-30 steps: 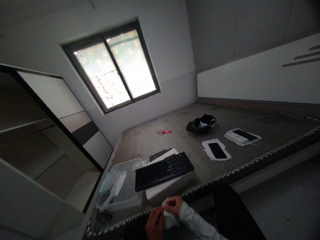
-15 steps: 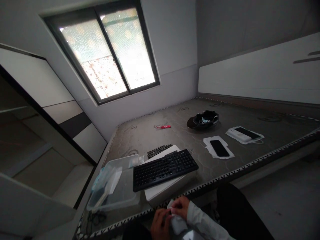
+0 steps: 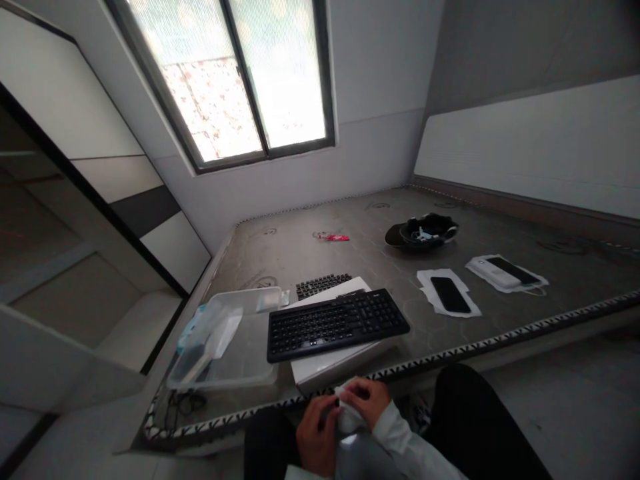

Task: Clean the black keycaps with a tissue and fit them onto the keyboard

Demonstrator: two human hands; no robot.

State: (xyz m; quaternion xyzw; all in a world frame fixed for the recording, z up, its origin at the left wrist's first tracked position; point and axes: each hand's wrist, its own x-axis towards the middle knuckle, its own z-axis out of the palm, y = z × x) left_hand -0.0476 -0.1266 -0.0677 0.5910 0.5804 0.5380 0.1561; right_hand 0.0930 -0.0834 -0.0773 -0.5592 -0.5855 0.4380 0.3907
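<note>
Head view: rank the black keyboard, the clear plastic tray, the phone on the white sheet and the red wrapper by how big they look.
1. black keyboard and clear plastic tray, too alike to rank
2. phone
3. red wrapper, though it lies farthest away

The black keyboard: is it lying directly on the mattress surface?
No. The black keyboard rests on top of a white box, which sits on the mattress.

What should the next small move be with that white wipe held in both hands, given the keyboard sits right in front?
Probably finish opening out the white wipe, then bring it up to the black keyboard. Both the left hand and the right hand pinch it bunched together at the mattress edge, and the keyboard lies on its white box just beyond them, nothing lying between.
</note>
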